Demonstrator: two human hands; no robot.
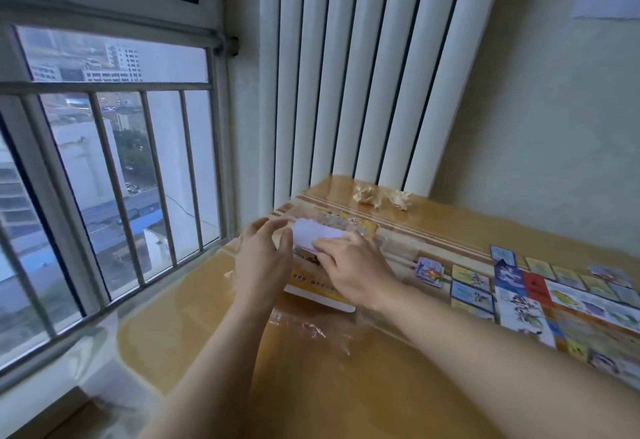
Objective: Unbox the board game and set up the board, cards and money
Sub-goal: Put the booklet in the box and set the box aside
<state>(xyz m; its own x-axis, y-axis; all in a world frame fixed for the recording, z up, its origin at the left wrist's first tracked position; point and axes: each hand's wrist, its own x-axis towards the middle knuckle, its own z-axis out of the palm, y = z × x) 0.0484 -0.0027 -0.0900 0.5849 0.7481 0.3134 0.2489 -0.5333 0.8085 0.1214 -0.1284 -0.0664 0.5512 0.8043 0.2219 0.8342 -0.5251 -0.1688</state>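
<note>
The yellow game box (313,282) lies open near the table's left corner, with its lid (346,222) just behind it. Over the box, my left hand (265,258) and my right hand (353,267) hold a white paper stack (313,232) between them; fingers of each hand touch its ends. The game board (568,314) is spread at the right, blue and red squares along its edge. Small picture cards (471,281) lie in rows beside it, and a little pile of cards (429,270) sits between box and board.
Crumpled clear wrap (311,324) lies in front of the box. Two crumpled paper balls (381,196) sit at the back by the white radiator (363,74). A barred window (104,178) runs along the left. The glossy wooden table (207,317) fills the foreground.
</note>
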